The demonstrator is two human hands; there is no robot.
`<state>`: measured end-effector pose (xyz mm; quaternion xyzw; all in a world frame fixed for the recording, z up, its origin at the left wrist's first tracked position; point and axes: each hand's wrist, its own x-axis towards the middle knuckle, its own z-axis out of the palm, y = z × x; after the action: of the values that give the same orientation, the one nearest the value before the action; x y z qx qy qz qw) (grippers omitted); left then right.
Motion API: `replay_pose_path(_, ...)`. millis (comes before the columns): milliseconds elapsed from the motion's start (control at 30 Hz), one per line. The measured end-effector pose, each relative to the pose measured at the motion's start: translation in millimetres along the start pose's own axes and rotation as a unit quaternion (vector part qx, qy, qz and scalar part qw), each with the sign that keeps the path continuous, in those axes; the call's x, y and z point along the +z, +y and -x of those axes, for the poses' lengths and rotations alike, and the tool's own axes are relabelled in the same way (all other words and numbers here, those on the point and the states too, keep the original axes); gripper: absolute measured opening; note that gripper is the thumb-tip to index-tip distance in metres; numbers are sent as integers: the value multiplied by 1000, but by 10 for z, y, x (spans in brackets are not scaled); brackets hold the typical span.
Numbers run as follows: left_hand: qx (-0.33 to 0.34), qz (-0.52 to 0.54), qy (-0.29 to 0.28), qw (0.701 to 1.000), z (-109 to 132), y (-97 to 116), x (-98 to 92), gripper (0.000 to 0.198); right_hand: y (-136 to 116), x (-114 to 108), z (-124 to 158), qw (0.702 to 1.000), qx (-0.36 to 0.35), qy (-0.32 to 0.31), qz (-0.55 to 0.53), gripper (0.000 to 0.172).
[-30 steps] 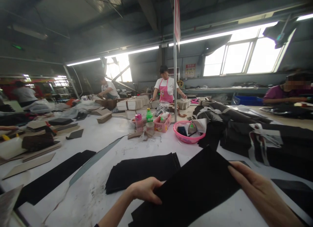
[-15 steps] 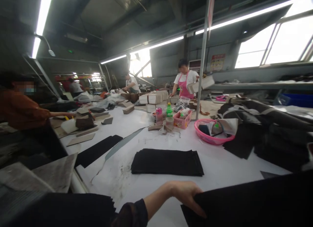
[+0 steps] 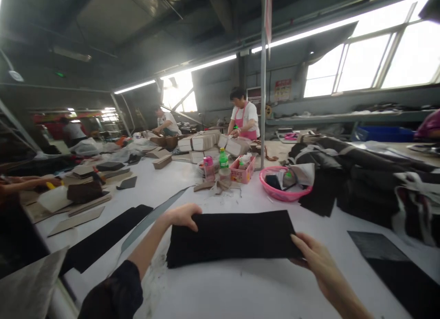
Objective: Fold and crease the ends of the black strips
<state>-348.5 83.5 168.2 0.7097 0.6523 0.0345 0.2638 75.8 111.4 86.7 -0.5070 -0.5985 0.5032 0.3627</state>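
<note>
both grips pinch the black sheets [image 3: 233,236] over the white tabletop [image 3: 206,294], left hand [image 3: 184,216] at one corner, right hand [image 3: 314,255] opposite; aligning seems in hand, and the next move calls for even edges.

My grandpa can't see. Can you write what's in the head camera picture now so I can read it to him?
A left hand and a right hand hold black material by its ends over a white table. Beyond are a pink basin, a green bottle and a person in a pink apron.
</note>
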Motion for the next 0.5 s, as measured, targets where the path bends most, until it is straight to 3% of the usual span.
replay_pose_path(133,-63,-64,34,995,-327,-494,239,24,206,469,-448,993,19,57,101,20)
replay_pose_path(267,-107,-88,47,989,-538,-853,615,25,521,588,-702,975,38,95,198,15)
replay_pose_path(400,-112,-94,69,987,-577,-1031,748,28,661,592,-728,966,41,101,234,19)
replay_pose_path(500,-117,-101,81,985,-552,-1012,807,23,655,611,-703,962,38,115,245,20)
